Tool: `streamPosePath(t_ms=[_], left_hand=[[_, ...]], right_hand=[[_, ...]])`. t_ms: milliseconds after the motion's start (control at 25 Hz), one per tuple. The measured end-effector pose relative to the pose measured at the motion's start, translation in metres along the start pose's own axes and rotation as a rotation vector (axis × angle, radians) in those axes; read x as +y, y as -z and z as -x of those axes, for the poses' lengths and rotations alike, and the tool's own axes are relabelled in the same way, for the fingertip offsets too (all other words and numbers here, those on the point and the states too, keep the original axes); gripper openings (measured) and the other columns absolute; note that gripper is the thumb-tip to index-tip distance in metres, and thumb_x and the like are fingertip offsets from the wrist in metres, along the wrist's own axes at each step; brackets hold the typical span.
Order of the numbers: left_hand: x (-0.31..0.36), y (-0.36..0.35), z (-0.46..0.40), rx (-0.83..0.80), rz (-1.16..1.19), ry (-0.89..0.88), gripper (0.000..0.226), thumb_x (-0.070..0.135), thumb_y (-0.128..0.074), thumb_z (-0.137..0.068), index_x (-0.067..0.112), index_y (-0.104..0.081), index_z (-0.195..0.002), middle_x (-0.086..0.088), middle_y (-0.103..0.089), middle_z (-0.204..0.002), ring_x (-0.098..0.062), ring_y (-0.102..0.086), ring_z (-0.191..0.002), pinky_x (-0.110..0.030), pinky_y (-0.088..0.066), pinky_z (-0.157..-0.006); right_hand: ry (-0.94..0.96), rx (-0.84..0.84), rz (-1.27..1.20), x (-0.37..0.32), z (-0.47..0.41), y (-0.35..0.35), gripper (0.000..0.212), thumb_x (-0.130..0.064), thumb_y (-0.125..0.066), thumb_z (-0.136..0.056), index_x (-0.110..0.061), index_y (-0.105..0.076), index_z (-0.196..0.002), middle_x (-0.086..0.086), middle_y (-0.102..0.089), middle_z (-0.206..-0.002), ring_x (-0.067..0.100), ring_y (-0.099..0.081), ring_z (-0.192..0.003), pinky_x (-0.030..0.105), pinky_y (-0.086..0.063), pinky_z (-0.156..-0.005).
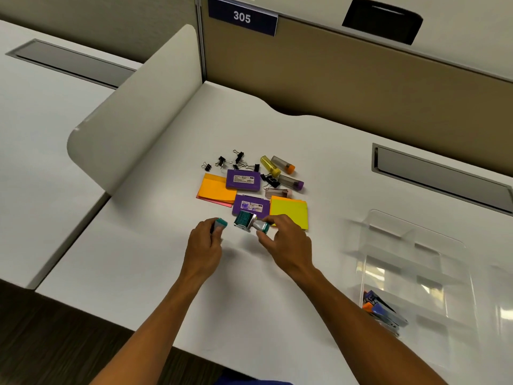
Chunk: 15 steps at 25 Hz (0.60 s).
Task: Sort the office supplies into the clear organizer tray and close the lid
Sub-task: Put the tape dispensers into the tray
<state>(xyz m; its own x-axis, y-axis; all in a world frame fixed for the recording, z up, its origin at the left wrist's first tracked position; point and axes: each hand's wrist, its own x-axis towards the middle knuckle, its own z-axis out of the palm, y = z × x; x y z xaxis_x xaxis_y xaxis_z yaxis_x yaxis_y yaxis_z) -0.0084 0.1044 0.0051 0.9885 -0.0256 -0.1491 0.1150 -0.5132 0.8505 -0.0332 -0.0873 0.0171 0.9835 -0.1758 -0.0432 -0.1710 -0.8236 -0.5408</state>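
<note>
While both hands hold teal stamps (245, 221), the sign (242, 17) reads "305".

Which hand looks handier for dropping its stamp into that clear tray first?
The right hand, probably. It grips a teal stamp and is nearer the clear tray at the right. The left hand holds its stamp on the far side.

An office cubicle is shown: white desks (166, 168) are fenced by tan partition panels (361, 79), with a curved divider (133, 129) set between them. A "305" nameplate (242, 17) is mounted on the panel, and cable-tray slots (441, 176) are cut into the desktops.
</note>
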Motion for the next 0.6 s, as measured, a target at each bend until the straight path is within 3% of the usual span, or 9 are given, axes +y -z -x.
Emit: streamPosePath(t_ms=[80,200,400,520,600], left_hand=[[0.01,-0.008,0.006,-0.057,0.083,0.017,0.033,0.025,-0.04,-0.101,0.012,-0.049,-0.131,-0.004,-0.057,-0.121,-0.016,-0.055,-0.107,-0.022,-0.049,-0.085],[0.027,-0.024,0.017,-0.11,0.094,-0.023,0.031,0.025,-0.038,-0.102,0.011,-0.049,-0.127,-0.004,-0.056,-0.116,-0.015,-0.055,-0.102,-0.014,-0.046,-0.076],[0.062,-0.06,0.042,-0.271,0.063,-0.009,0.019,0.027,-0.041,-0.101,0.017,-0.054,-0.11,-0.005,-0.059,-0.101,-0.017,-0.059,-0.092,-0.017,-0.045,-0.069],[0.08,-0.084,0.059,-0.362,0.034,0.012,0.024,0.034,-0.042,-0.1,0.019,-0.055,-0.113,-0.001,-0.059,-0.101,-0.018,-0.059,-0.096,-0.022,-0.047,-0.075],[0.091,-0.101,0.071,-0.408,-0.018,-0.031,0.026,0.038,-0.047,-0.098,0.021,-0.054,-0.115,0.003,-0.06,-0.1,-0.018,-0.059,-0.097,-0.024,-0.049,-0.078]], right_hand=[[-0.014,0.035,-0.037,0.016,0.014,0.018,0.038,-0.05,-0.062,-0.088,-0.031,-0.06,-0.121,-0.01,-0.062,-0.119,0.007,-0.056,-0.077,0.022,-0.047,-0.063],[-0.04,0.114,-0.149,0.044,0.04,0.046,0.036,-0.045,-0.066,-0.087,-0.027,-0.063,-0.118,-0.008,-0.066,-0.112,0.009,-0.055,-0.067,0.025,-0.051,-0.062],[-0.12,0.266,-0.265,0.092,0.092,0.09,0.029,-0.037,-0.072,-0.085,-0.029,-0.066,-0.112,-0.015,-0.066,-0.102,0.009,-0.059,-0.066,0.029,-0.055,-0.065],[-0.188,0.318,-0.327,0.116,0.119,0.112,0.027,-0.036,-0.073,-0.084,-0.039,-0.064,-0.109,-0.02,-0.064,-0.096,0.01,-0.062,-0.064,0.036,-0.057,-0.064],[-0.229,0.334,-0.368,0.133,0.136,0.126,0.026,-0.037,-0.073,-0.083,-0.043,-0.063,-0.106,-0.021,-0.065,-0.093,0.009,-0.063,-0.064,0.032,-0.056,-0.061]])
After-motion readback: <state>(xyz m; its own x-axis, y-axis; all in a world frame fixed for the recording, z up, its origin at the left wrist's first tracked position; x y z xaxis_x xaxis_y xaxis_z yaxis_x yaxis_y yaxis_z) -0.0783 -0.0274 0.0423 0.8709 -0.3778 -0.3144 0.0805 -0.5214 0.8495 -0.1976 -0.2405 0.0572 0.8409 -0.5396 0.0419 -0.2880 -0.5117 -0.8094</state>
